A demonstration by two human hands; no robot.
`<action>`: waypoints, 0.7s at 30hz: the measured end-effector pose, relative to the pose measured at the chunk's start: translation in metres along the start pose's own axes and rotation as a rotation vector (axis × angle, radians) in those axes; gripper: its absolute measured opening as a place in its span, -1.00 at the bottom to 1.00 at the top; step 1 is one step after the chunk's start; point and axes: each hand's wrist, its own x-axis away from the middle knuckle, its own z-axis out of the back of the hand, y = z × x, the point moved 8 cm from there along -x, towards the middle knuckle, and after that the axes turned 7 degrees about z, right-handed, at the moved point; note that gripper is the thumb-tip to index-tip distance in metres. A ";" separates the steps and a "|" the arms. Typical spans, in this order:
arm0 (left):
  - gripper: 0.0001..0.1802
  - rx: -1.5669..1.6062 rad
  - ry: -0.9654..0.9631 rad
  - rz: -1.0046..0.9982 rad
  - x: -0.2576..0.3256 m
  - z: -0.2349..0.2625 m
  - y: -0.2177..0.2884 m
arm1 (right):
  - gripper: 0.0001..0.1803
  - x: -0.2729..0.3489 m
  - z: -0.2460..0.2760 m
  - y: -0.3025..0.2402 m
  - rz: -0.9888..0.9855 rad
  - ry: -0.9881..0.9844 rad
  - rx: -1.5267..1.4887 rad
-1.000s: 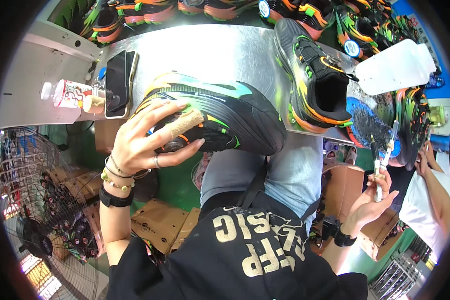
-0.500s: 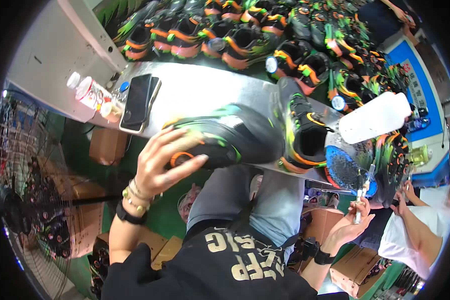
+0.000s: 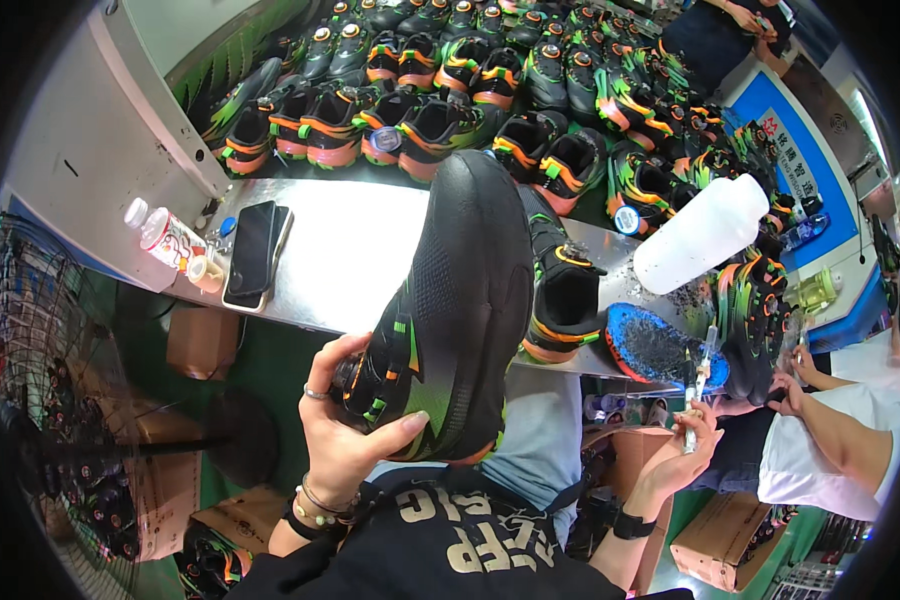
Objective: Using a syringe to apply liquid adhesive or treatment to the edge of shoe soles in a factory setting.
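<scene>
My left hand (image 3: 338, 428) grips a black sneaker (image 3: 465, 310) with green and orange accents, raised over the bench's front edge. Its dark sole side is turned toward me, and my thumb presses on its side. My right hand (image 3: 682, 448) is closed round a slim pen-like tool (image 3: 689, 405) with a dark tip. A clear syringe-like tube (image 3: 709, 350) rises beside that tool; whether the hand also holds it I cannot tell. Just beyond lies a blue-rimmed insole-shaped pad (image 3: 660, 340) with black bits. Another sneaker (image 3: 562, 290) stands upright on the bench, right of the raised one.
Phones (image 3: 257, 255), a small drink bottle (image 3: 165, 235) and a blue cap (image 3: 228, 226) lie left on the metal bench (image 3: 345, 235). A white plastic bottle (image 3: 705, 230) lies at right. Rows of sneakers (image 3: 400, 110) fill the back. A co-worker's arm (image 3: 830, 425) is at right, a fan (image 3: 40, 430) at left.
My left hand has lifted the sneaker off the bench and tipped it up, toe away, sole side toward me. The right hand still holds its tool. The view has shifted slightly.
</scene>
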 end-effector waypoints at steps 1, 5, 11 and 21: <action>-0.15 -0.135 0.007 -0.128 -0.001 0.001 0.005 | -0.59 0.000 0.003 -0.001 0.009 0.007 -0.003; -0.15 -0.397 0.038 -0.447 -0.001 -0.010 0.027 | -0.62 0.000 0.008 0.003 -0.010 0.049 0.027; -0.12 -0.586 0.077 -0.721 0.018 -0.015 0.038 | -0.67 0.001 0.006 -0.005 0.009 0.047 0.056; -0.24 0.212 0.045 0.193 0.002 -0.024 -0.004 | -0.47 0.006 0.013 0.002 -0.017 0.053 0.006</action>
